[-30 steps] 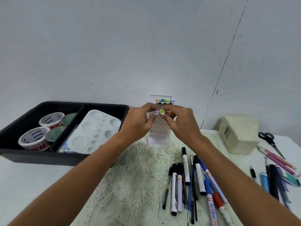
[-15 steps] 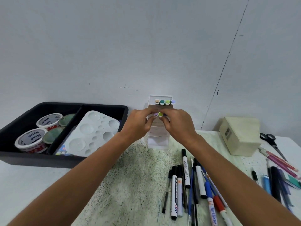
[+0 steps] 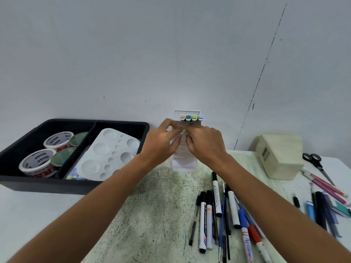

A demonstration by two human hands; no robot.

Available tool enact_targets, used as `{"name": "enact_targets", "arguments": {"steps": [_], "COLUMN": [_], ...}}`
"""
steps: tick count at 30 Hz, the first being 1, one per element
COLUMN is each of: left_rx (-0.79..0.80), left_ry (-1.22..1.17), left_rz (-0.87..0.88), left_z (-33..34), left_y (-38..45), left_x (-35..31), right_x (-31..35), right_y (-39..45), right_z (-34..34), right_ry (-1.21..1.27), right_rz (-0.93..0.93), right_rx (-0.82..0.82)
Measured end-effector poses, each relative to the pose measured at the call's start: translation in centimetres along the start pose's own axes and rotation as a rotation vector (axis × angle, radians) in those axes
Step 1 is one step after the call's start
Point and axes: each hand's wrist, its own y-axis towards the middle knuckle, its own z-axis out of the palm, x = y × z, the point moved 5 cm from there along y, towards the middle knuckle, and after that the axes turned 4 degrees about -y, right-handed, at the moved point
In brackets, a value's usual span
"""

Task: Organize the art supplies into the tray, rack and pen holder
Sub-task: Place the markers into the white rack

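A white tiered marker rack [image 3: 183, 164] stands at the back of the table against the wall. Its top row holds several markers with coloured caps [image 3: 191, 117]. A purple and a green cap [image 3: 186, 131] show in the second row between my fingers. My left hand [image 3: 161, 143] grips the rack's left side at that row. My right hand [image 3: 206, 145] has curled fingers pinching a marker at the row's right, whose cap is hidden. A pile of pens and markers [image 3: 218, 209] lies on the table below the rack.
A black divided tray [image 3: 47, 186] at left holds labelled round tubs [image 3: 38, 162] and a white palette [image 3: 110, 152]. A cream box [image 3: 279, 154] lies at the right. Scissors [image 3: 315, 164] and more pens [image 3: 322, 205] lie by the right edge.
Both hands stay at the rack's second row and have closed in over it. The orange cap seen a second ago is now covered by my right fingers.
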Motion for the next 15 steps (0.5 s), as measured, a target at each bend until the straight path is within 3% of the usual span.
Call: {"name": "enact_targets", "arguments": {"steps": [4,7,9,11,13,15], "left_rx": [-0.056,-0.137,-0.155,-0.125,-0.08,-0.028], "left_ry": [0.042,-0.048,-0.146,-0.239,-0.311,-0.372], "left_rz": [-0.04,-0.192,-0.296,-0.381,-0.434,-0.489], "left_z": [0.0,-0.1,0.4,1.2,2.1,2.9], "left_y": [-0.6,-1.2,-1.7,-2.4,-2.9,-3.2], "left_x": [0.0,0.4,0.8,0.7,0.3,0.0], "right_x": [-0.5,-2.0,-3.4,-4.1,-4.1,-3.9], "right_y": [-1.4,-2.7,-3.4,-3.8,-4.0,-4.2], "right_z": [-1.1,-1.4,-0.1,2.2,4.5,5.9], "right_ry": [0.17,0.394,0.624,0.849,1.0,1.092], "right_rz": [-0.035,0.135,0.358,0.567,0.669,0.677], "right_rx": [-0.319,-0.48,-0.392,-0.148,0.081,0.203]}}
